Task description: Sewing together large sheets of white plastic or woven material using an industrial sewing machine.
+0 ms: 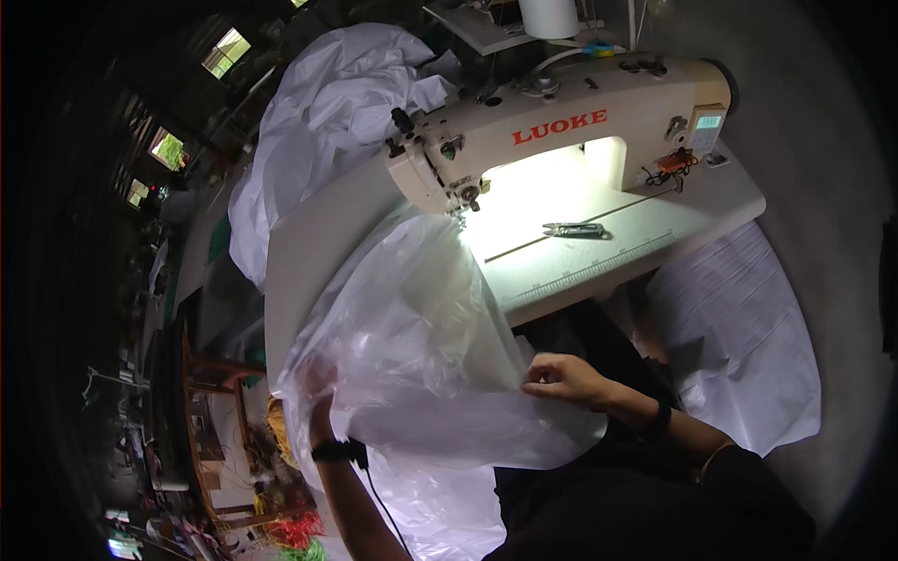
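Note:
A translucent white plastic sheet [412, 318] runs from under the needle of a sewing machine [561, 122] down over my lap. At the sheet's right edge, my right hand [566, 379] is closed in a pinch on it. My left hand [320, 374] is at the sheet's left side, seen only dimly through the film. Its fingers are too veiled to show whether they grip. The machine's lamp lights the needle area, where the sheet's upper end lies. Thread snips [575, 230] rest on the machine table [692, 210], right of the needle.
A large heap of white sheeting [327, 112] lies beyond the table's left side. More white sheeting [739, 337] hangs at the right, below the table. A white thread cone [549, 17] stands behind the machine. Red strands [297, 529] lie on the floor at lower left.

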{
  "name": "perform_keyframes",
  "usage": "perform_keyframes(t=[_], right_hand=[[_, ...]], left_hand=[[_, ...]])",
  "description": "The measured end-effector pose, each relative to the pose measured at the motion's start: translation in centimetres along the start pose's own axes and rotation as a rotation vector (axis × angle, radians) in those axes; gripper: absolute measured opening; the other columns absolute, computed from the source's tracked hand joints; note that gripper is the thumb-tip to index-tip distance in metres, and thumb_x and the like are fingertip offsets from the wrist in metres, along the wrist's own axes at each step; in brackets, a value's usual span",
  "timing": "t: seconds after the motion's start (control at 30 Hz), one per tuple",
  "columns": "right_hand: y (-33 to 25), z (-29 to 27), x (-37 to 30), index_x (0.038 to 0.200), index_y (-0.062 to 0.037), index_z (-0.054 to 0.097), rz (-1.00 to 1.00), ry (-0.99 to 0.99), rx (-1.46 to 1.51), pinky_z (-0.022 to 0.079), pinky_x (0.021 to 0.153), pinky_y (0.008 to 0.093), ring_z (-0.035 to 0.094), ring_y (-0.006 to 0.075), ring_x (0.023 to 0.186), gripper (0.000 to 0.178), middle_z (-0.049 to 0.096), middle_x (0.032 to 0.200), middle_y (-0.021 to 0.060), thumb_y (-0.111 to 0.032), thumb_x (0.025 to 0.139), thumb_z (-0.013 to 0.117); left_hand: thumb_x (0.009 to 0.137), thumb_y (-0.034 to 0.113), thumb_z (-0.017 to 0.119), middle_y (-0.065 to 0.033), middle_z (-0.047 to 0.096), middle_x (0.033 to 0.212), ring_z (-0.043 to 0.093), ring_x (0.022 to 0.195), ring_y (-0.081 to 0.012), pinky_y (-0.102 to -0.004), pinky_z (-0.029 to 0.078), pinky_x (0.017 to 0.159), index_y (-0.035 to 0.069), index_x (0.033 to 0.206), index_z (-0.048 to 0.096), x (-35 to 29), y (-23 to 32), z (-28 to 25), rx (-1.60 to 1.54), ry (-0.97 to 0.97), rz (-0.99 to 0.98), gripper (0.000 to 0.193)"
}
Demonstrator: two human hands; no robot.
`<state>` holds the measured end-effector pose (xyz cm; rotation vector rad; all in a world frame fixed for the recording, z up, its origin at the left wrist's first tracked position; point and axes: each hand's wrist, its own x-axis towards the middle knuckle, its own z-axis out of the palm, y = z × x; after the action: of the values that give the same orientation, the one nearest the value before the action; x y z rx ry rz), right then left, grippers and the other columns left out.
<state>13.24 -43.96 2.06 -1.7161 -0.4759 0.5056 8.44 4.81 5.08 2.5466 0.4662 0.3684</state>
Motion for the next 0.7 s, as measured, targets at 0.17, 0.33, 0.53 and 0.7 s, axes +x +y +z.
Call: perform_keyframes(t=[0.17, 0.33, 0.53, 0.7], right_hand=[[0.2, 0.0, -1.3, 0.096, -0.0056, 0.068, -0.301, 0.316, -0.317, 0.045, 0.096, 0.0357, 0.056, 0.0324, 0.116, 0.028, 0.059, 0.124, 0.0139, -0.030, 0.084, 0.074], [1.0, 2.6, -1.0, 0.096, -0.0023, 0.064, -0.023, -0.017, 0.084, 0.046, 0.088, 0.0319, 0.060, 0.0202, 0.100, 0.025, 0.065, 0.102, 0.0093, -0.025, 0.087, 0.071], [0.8, -0.8, -7.4, 0.088, -0.0048, 0.063, 0.162, -0.002, -0.011, 0.049, 0.074, 0.0304, 0.061, 0.0151, 0.078, 0.018, 0.063, 0.083, 0.0064, -0.020, 0.085, 0.072], [-0.8, -2.3, -5.8, 0.107, -0.0064, 0.062, -0.334, 0.393, -0.303, 0.040, 0.103, 0.0403, 0.050, 0.0324, 0.126, 0.038, 0.056, 0.130, 0.0151, -0.025, 0.078, 0.078]], left_hand=[[0.088, 0.032, 0.066, -0.0197, 0.064, 0.119, 0.061, 0.110, -0.0345, -0.0388, 0.050, 0.093, -0.002, 0.115, 0.061, 2.9, 7.6, -3.7, 0.604, -0.079, -0.006, 0.044], [0.087, 0.024, 0.069, -0.0111, 0.051, 0.141, 0.049, 0.128, -0.0345, -0.0419, 0.041, 0.105, 0.014, 0.137, 0.051, -5.0, 15.4, -0.4, 0.198, -0.039, 0.543, 0.054], [0.091, 0.023, 0.064, -0.0143, 0.058, 0.129, 0.057, 0.117, -0.0294, -0.0382, 0.047, 0.096, 0.006, 0.131, 0.052, -2.5, 9.4, -0.6, 0.686, -0.044, 0.492, 0.045], [0.089, 0.012, 0.065, -0.0094, 0.067, 0.105, 0.067, 0.093, -0.0283, -0.0367, 0.053, 0.082, 0.005, 0.104, 0.062, -8.3, 14.4, 0.0, 0.366, 0.122, 0.330, 0.017]])
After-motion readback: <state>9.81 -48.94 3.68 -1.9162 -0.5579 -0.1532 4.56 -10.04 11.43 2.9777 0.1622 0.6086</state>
